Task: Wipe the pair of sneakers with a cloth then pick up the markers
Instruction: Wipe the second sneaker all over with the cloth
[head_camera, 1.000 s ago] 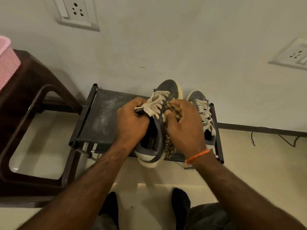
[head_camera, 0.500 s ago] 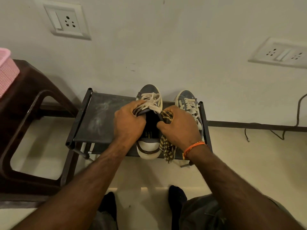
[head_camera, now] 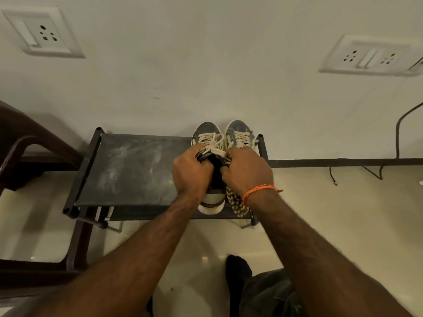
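Two grey-blue sneakers with cream laces stand side by side, toes to the wall, on the right end of a low black rack [head_camera: 128, 170]. My left hand [head_camera: 191, 173] grips the left sneaker [head_camera: 207, 131] at its collar. My right hand [head_camera: 248, 171] holds a checked cloth [head_camera: 235, 202] against that shoe's right side, and the cloth hangs down over the rack's front edge. The right sneaker [head_camera: 239, 131] is partly hidden behind my right hand. No markers are in view.
A dark brown plastic chair [head_camera: 27, 143] stands left of the rack. The rack's dusty top is bare on its left part. Two wall sockets [head_camera: 43, 33] sit above, and a black cable [head_camera: 398, 133] hangs at the right. My dark socks [head_camera: 238, 271] show on the pale floor.
The left sneaker was lifted and tilted a second ago; it now stands flat on the rack beside the other one. Both hands have moved away from me with it.
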